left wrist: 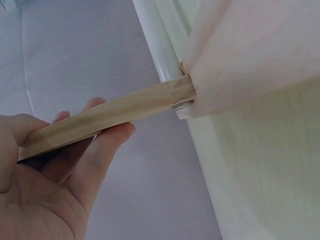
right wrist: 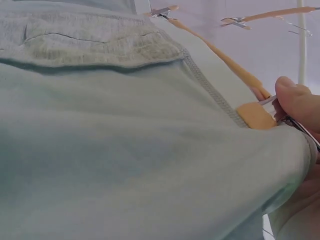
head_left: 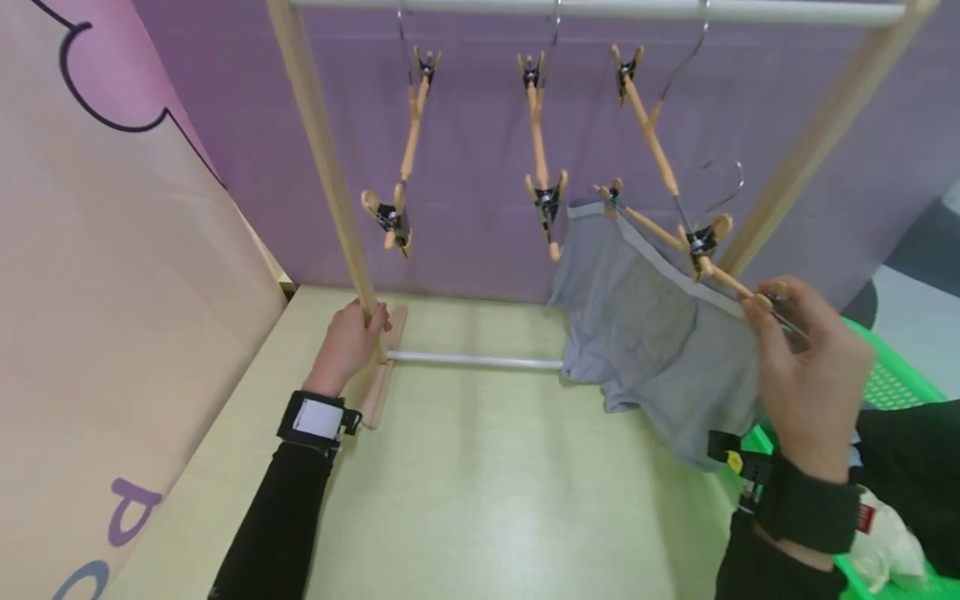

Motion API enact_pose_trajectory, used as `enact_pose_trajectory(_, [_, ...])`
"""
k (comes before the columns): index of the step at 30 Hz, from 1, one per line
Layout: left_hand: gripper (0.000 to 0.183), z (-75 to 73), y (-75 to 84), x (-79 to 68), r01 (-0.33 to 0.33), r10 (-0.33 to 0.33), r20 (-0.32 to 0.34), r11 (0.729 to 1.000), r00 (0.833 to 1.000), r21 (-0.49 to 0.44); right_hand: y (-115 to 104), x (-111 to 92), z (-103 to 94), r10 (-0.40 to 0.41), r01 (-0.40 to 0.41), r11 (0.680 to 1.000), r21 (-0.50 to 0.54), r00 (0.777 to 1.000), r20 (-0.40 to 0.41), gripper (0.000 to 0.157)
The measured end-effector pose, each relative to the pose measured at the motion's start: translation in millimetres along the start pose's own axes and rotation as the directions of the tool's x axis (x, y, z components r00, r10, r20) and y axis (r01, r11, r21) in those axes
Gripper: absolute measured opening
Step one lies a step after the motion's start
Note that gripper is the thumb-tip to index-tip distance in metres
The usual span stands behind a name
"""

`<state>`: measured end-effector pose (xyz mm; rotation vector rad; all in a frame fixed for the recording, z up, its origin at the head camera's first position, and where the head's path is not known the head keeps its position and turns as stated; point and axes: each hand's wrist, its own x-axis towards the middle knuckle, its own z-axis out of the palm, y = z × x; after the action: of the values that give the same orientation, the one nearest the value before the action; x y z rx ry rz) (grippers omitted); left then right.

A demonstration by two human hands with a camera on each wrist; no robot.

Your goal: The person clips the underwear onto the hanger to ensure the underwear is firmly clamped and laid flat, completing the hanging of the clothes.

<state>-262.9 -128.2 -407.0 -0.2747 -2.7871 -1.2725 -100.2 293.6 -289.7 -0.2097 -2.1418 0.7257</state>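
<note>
ok so, going left to right around the rack [head_left: 318,150]: on the pale printed panel [head_left: 135,333] to its left there's some lettering near the bottom, a purple letter [head_left: 135,510] that looks like a tilted p or d, and a grey-blue curved one [head_left: 81,581] cut off by the edge. can't get a word out of it.

my left hand [head_left: 351,346] is wrapped around the rack's left post, low down near its wooden foot [head_left: 384,375]. from the rack's top rail hang three bare hangers, the left one [head_left: 415,137], the middle one [head_left: 537,133] and the right one [head_left: 651,142], all wood-coloured with black-and-metal clips. couldn't find a brand on any of them.

the grey garment [head_left: 630,308] is under the rack's rail toward its right post, hiding part of the white lower bar [head_left: 476,360]. it's on a fourth hanger [head_left: 652,227], left clip on the waistband, hook loose below the rail. my right hand [head_left: 813,375] is pinching that hanger's right end at the clip; can't tell if that clip has bitten the fabric.

right of the rack is a green basket [head_left: 900,375] with black cloth [head_left: 911,475] and white cloth [head_left: 885,542] in it. the white one has a red tag [head_left: 866,518], too small to read.
</note>
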Motion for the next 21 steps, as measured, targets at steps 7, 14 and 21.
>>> enact_pose_trajectory(7, [0.040, 5.5, 1.5, 4.1, 0.013, -0.013, 0.035, 1.000, 0.999, -0.007, -8.0, 1.0, -9.0, -0.037, 0.037, 0.999, 0.003, 0.997, -0.069, 0.031])
enact_pose_trajectory(14, [0.038, 6.1, -2.5, 4.5, 0.013, -0.013, 0.024, 1.000, 1.000, -0.018, -19.9, 8.3, -16.3, -0.162, 0.175, 0.983, 0.059, 0.970, -0.182, 0.034])
enact_pose_trajectory(21, [0.039, 7.4, -8.8, 4.4, 0.022, -0.021, 0.017, 1.000, 1.000, -0.008, -29.4, 17.9, -16.6, -0.172, 0.191, 0.980, 0.051, 0.952, -0.253, 0.031])
